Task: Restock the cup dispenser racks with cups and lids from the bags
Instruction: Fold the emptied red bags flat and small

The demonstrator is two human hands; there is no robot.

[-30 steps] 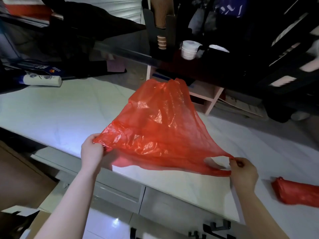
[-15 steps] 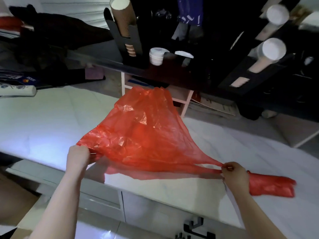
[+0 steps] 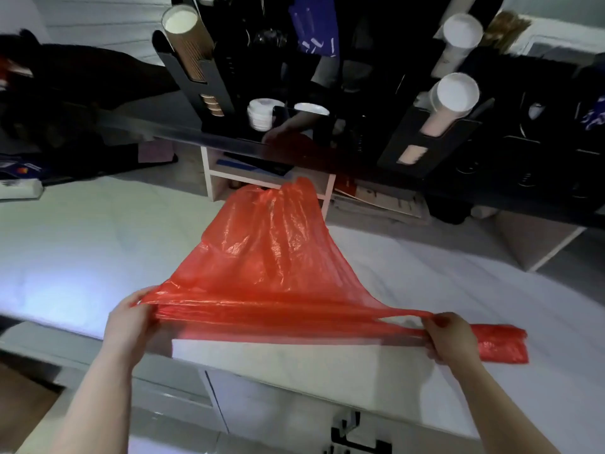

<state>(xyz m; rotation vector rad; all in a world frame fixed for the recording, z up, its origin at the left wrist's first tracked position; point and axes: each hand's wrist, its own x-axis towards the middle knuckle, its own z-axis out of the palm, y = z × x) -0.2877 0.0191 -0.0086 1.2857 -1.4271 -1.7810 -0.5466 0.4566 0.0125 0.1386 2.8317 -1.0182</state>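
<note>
Both hands pinch a red plastic bag (image 3: 271,267) stretched taut above the white desk (image 3: 82,250). The left hand (image 3: 129,326) clamps its fingers on one edge; the right hand (image 3: 450,335) grips a handle, both arms extended forward.

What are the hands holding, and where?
A red plastic bag, stretched flat: the left hand grips one edge, the right hand the opposite edge.

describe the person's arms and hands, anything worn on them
Both forearms are bare up to the frame's bottom edge, no sleeves showing. The left hand and right hand wear no gloves; no watch, ring or bracelet is visible.
</note>
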